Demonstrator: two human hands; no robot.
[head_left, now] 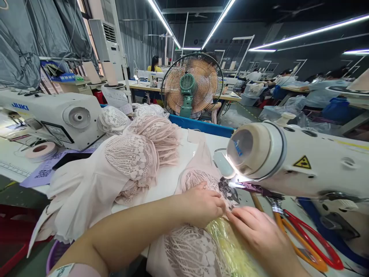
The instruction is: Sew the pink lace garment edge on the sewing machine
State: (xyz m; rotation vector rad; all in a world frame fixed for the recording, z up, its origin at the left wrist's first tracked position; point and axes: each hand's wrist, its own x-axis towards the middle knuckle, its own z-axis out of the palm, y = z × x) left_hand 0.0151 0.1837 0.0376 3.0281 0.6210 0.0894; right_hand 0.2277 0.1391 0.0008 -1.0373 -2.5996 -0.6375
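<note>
My left hand (201,204) lies curled on a pink lace garment piece (190,250), pressing it to the table just in front of the needle area (230,190) of the white sewing machine (288,157). My right hand (259,234) rests beside it with fingers together, pinching the lace edge near the presser foot. A yellowish padded piece (227,246) lies under the lace between both hands.
A stack of pink lace pieces (138,157) sits to the left on the table. A second Juki machine (54,115) and a tape roll (42,150) stand far left. Red-and-orange scissors (305,238) lie at right. A fan (191,84) stands behind; other workers sit beyond.
</note>
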